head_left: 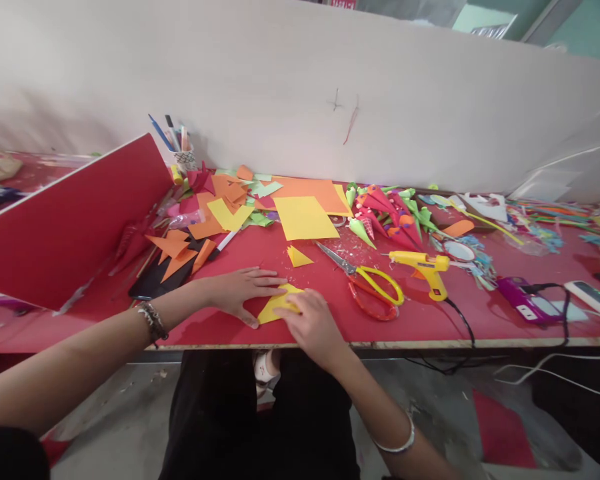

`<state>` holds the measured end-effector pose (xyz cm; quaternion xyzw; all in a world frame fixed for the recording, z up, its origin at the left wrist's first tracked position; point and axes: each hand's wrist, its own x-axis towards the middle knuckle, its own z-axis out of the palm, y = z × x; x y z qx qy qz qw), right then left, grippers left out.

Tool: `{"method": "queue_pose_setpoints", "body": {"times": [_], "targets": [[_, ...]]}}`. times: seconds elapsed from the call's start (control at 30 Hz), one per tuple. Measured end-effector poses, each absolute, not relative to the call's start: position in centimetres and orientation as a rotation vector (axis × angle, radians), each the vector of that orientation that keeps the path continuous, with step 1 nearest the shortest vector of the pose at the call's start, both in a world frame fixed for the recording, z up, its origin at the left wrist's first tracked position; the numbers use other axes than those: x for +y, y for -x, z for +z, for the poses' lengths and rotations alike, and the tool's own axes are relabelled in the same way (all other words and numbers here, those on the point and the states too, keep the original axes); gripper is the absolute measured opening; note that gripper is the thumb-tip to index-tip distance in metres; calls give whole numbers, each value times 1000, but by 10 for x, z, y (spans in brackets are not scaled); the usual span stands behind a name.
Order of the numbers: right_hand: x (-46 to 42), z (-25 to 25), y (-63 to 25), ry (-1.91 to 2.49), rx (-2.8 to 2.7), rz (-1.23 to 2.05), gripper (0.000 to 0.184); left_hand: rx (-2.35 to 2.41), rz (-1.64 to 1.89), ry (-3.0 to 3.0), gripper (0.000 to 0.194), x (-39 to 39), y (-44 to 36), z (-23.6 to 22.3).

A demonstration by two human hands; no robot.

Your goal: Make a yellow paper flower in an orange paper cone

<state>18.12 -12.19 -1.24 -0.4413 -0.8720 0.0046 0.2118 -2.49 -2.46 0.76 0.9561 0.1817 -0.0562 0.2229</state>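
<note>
A pale wall (250, 93) backs a red tabletop (190, 330) strewn with bright paper cuttings, where a person works bare-handed near the front edge. The left hand (235, 292) lies open, fingers spread, gripping nothing, against the left side of a small piece of yellow paper (269, 312). The right hand (310, 323), fingers bent, presses on the paper's other side; whether finger and thumb pinch it, the view cannot tell. The yellow paper lies flat between and partly beneath the two hands.

Just beyond the fingertips sits a pointed yellow piece (299, 257), with a larger yellow sheet (307, 218) behind it. Scissors (349, 268) rest to the right of the right hand, and farther right a yellow glue gun (420, 262) points its nozzle toward them. Past the left hand lie orange scraps (175, 250) and a white marker (226, 241).

The small sheet could skew or crease off line if the flat left hand bears too lightly while the right pushes. A rightward sweep of the right hand could knock the scissors or, should it be hot, meet the gun's tip.
</note>
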Motion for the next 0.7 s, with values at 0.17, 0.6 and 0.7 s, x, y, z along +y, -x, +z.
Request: {"method": "queue_pose_setpoints", "body": {"times": [0.17, 0.6, 0.7], "targets": [[-134, -17, -168, 1053, -2531, 135, 32, 508, -171, -2628, 81, -25, 25, 6], [-138, -14, -218, 1323, -2377, 92, 31, 510, -217, -2633, 78, -25, 27, 7], [-139, -14, -235, 1376, -2362, 27, 32, 521, -230, -2620, 78, -25, 27, 7]]}}
